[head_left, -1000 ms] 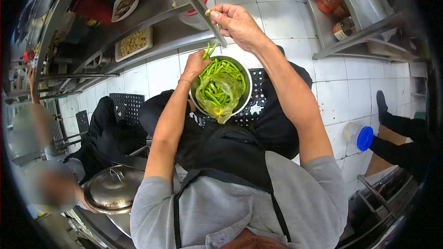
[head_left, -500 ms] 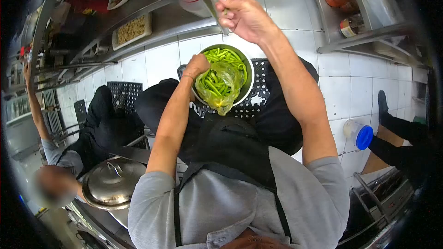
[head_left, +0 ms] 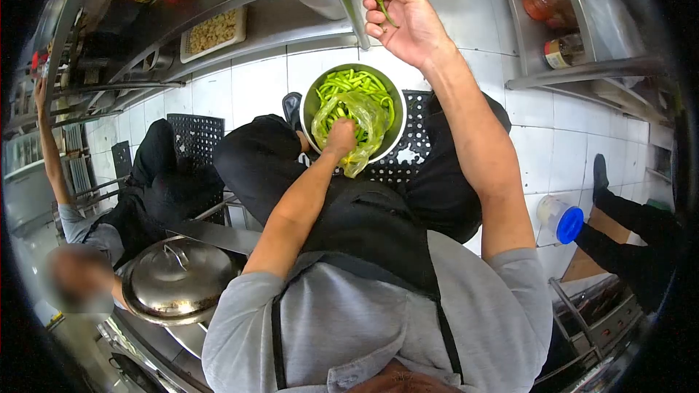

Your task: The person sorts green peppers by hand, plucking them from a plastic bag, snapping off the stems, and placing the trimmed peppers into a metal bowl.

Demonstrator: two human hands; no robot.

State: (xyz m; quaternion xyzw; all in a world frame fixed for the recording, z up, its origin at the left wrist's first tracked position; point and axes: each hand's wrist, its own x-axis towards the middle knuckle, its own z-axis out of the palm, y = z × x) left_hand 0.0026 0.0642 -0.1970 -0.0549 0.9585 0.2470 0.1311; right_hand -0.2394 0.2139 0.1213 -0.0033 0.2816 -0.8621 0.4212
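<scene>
A round metal pot (head_left: 400,118) stands on the floor between my legs, full of long green chili peppers (head_left: 357,81). Inside it, a crumpled clear plastic bag (head_left: 373,118) lies on the near side with more peppers in it. My left hand (head_left: 341,137) reaches down into the bag's opening. Its fingers are hidden among the peppers, so their grip does not show. Above and to the right of the pot, my right hand (head_left: 404,23) is raised, palm towards me. Its curled fingers hold one thin green chili pepper (head_left: 384,13).
A metal shelf on the left carries a tray of pale chopped pieces (head_left: 212,32); its post (head_left: 348,0) stands near my right hand. Jars fill the right rack (head_left: 582,73). A lidded pot (head_left: 178,280) and a co-worker (head_left: 109,229) are at left; a blue-lidded tub (head_left: 569,225) at right.
My left hand has moved from the pot's left rim into the bag. My right hand has shifted right and turned, the green chili pepper now lying across its fingers.
</scene>
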